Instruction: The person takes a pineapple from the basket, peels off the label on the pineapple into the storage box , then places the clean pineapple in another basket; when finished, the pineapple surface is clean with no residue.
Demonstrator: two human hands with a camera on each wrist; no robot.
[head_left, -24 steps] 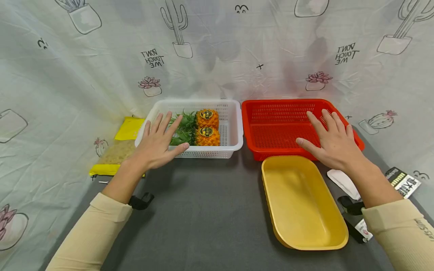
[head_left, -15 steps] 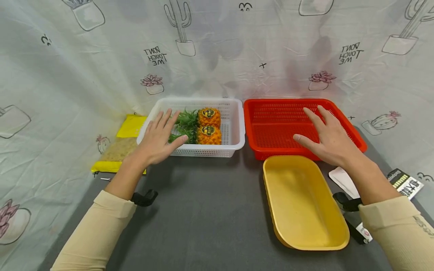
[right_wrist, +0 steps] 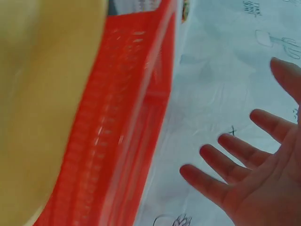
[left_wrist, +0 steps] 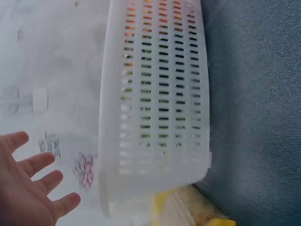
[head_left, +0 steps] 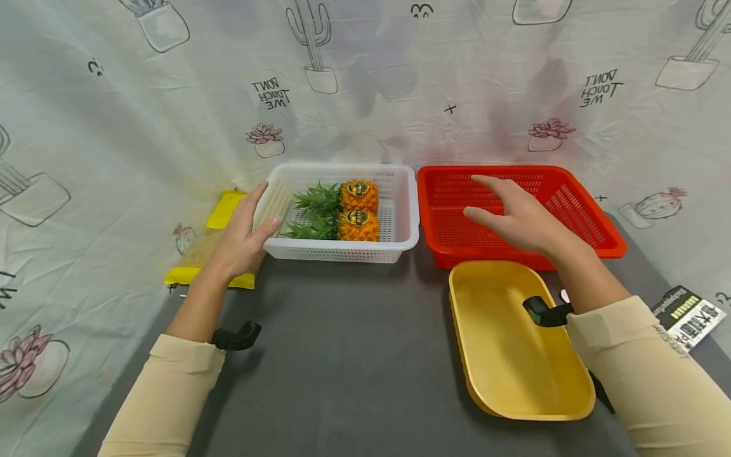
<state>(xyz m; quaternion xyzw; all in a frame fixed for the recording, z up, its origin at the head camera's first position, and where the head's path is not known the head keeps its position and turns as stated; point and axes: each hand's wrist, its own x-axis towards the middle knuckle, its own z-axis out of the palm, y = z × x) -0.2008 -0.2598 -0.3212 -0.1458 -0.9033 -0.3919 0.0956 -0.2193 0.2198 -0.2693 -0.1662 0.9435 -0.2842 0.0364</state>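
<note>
Basket, white (head_left: 342,246), sits at twelve o'clock from the worktop's (head_left: 342,355) middle, two pineapples (head_left: 358,221) inside, leaves toward nine. At its nine-o'clock end I have my left hand (head_left: 240,238), fingers loosely spread; contact I can't tell. My right hand (head_left: 516,216) spreads above the red basket (head_left: 448,228) at two. Yellow tray (head_left: 508,368) lies at three, yellow-ended packet (head_left: 197,251) at ten.

The dark grey bench (head_left: 342,355) directly carries the white basket (head_left: 342,252). Relative to this basket: bag (head_left: 201,251) at left; red basket (head_left: 451,225) just beside, at right; tray (head_left: 508,374) in front, toward the right; card (head_left: 688,317) farthest right.
</note>
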